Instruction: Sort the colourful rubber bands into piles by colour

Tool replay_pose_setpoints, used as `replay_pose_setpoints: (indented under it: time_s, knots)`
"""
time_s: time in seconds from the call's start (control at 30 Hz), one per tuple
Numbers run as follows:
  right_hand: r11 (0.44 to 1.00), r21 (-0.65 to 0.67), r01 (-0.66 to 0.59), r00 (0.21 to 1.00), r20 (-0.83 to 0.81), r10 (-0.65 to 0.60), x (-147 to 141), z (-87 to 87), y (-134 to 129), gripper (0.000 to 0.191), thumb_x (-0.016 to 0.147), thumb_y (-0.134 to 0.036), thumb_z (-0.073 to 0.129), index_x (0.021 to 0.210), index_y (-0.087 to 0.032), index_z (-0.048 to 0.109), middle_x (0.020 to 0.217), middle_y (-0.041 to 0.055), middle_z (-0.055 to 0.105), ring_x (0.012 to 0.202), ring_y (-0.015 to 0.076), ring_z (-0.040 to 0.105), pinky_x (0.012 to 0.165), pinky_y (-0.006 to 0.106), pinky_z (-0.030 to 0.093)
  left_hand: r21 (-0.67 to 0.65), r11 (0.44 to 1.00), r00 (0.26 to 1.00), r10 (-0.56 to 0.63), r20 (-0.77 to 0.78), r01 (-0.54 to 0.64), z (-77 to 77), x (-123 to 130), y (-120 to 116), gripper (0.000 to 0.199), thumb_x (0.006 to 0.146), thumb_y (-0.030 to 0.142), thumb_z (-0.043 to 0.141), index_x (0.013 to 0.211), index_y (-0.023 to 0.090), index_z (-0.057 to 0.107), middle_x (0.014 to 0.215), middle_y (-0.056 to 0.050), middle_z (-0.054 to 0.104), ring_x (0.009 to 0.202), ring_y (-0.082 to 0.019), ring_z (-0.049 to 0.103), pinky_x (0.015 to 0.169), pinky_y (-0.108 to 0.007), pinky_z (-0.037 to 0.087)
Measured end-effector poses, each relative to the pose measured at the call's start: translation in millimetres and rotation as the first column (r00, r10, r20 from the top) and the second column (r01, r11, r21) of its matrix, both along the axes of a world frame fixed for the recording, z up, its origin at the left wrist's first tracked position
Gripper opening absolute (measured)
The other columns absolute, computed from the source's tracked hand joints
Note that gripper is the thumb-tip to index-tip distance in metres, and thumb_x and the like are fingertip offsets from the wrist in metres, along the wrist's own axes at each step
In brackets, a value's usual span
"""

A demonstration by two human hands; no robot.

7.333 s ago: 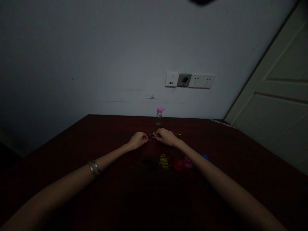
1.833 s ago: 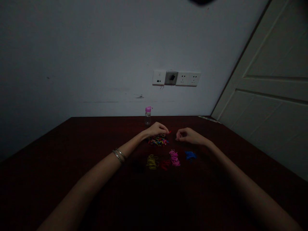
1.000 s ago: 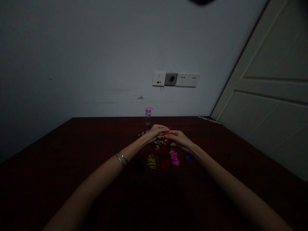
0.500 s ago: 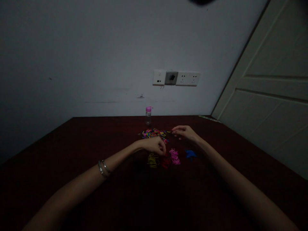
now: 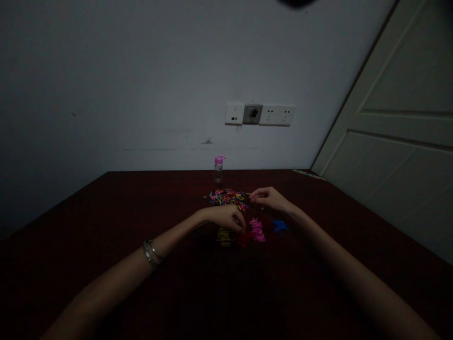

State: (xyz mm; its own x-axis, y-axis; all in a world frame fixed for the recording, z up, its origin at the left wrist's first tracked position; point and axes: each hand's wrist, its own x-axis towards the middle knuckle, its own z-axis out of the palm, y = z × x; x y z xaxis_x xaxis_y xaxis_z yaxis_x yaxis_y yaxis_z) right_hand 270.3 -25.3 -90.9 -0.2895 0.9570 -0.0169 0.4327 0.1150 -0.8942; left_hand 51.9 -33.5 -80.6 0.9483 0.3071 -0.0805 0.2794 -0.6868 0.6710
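Small coloured loops that look like rubber bands form a mixed pile (image 5: 226, 196) on the dark red table. My left hand (image 5: 226, 217) is closed, its fingertips curled down over the red bands (image 5: 242, 241); whatever they pinch is hidden. Partly under its wrist side lie yellow bands (image 5: 224, 237). My right hand (image 5: 272, 198) reaches to the mixed pile's right edge, with thumb and fingers slightly apart beside a yellow band (image 5: 248, 193). Between and below the hands are a pink heap (image 5: 257, 230) and a blue heap (image 5: 280, 226).
A clear bottle with a pink lid (image 5: 218, 170) stands upright behind the mixed pile. The table (image 5: 159, 184) meets a pale wall carrying socket plates (image 5: 260, 114). A panelled white door (image 5: 399, 118) is on the right. The light is dim.
My right hand has moved slightly left, bringing its fingertips closer to the mixed pile. My left hand has shifted a little to the right and down, still curled.
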Motion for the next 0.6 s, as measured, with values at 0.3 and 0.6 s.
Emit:
replay_pose_setpoints:
  time_s: [0.3,0.6]
  knots:
    - [0.917,0.1,-0.385,0.867,0.38,0.323,-11,11.3,-27,0.026,0.065,-0.018,0.057,0.089,-0.016,0.066,0.086,0.0048,0.062,0.074,0.0147,0.056,0.066,0.026,0.044,-0.039,0.993,0.993,0.117,0.023,-0.116,-16.1,-1,2,0.018,0.072,0.013,0.056,0.085,0.014,0.069,0.071,0.001,0.063,0.061,-0.007,0.051,0.058,-0.016,0.036]
    - [0.807,0.058,-0.587,0.669,0.596,0.444,-7,18.1,-56,0.055,0.057,-0.026,0.068,0.11,-0.021,0.056,0.115,0.0065,0.048,0.108,0.0249,0.04,0.092,0.039,0.032,0.119,0.985,0.991,0.124,0.046,-0.128,-11.9,1,-12,0.023,0.07,0.03,0.063,0.088,0.015,0.067,0.061,0.003,0.052,0.052,-0.006,0.042,0.049,-0.018,0.027]
